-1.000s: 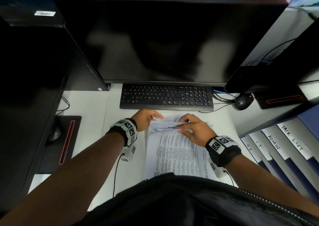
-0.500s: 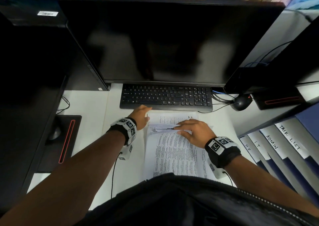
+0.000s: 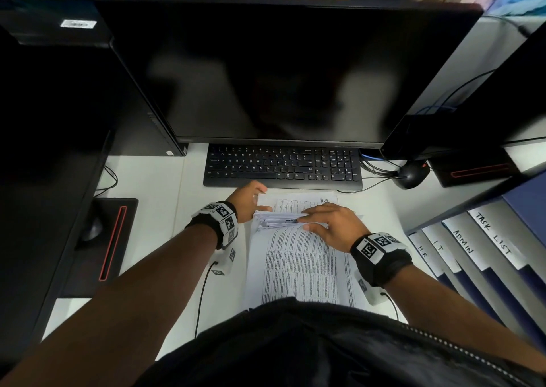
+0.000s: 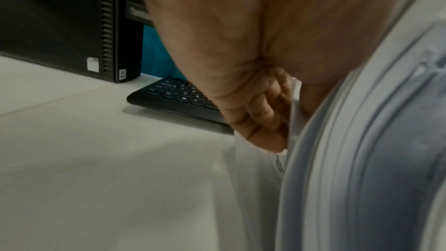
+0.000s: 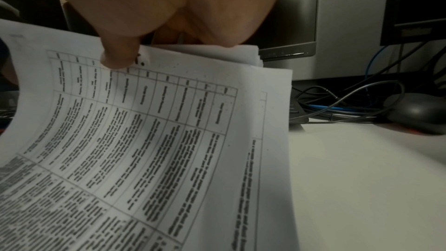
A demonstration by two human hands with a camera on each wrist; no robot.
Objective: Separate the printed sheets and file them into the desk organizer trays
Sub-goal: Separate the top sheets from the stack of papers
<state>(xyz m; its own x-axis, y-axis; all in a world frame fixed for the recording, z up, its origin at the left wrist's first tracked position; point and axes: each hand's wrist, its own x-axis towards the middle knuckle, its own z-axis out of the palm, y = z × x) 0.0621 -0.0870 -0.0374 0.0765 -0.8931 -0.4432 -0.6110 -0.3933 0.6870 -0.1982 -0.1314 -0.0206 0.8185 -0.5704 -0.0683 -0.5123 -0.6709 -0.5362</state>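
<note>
Printed sheets (image 3: 298, 256): stacked on desk before keyboard (image 3: 282, 166). Right hand (image 3: 331, 225) pinches top pages bent back; left hand (image 3: 249, 199) pinches stack's corner. Step: separating. Next: lift one sheet free toward labelled trays (image 3: 461, 247).

Counts, as seen from head cam: 1 stack of printed sheets (image 3: 298, 256), no. of pages can't be told. 4 labelled organizer trays (image 3: 461, 247): HR, IT, ADMIN, TASK LIST. 2 hands on the paper: 1 left hand (image 3: 249, 199), 1 right hand (image 3: 335, 227). 1 keyboard (image 3: 282, 166). 1 mouse (image 3: 411, 174). 1 big monitor (image 3: 283, 70) in front. 1 tower PC (image 4: 70, 22). 2 wrist bands w/ markers, 1 per arm.
</note>
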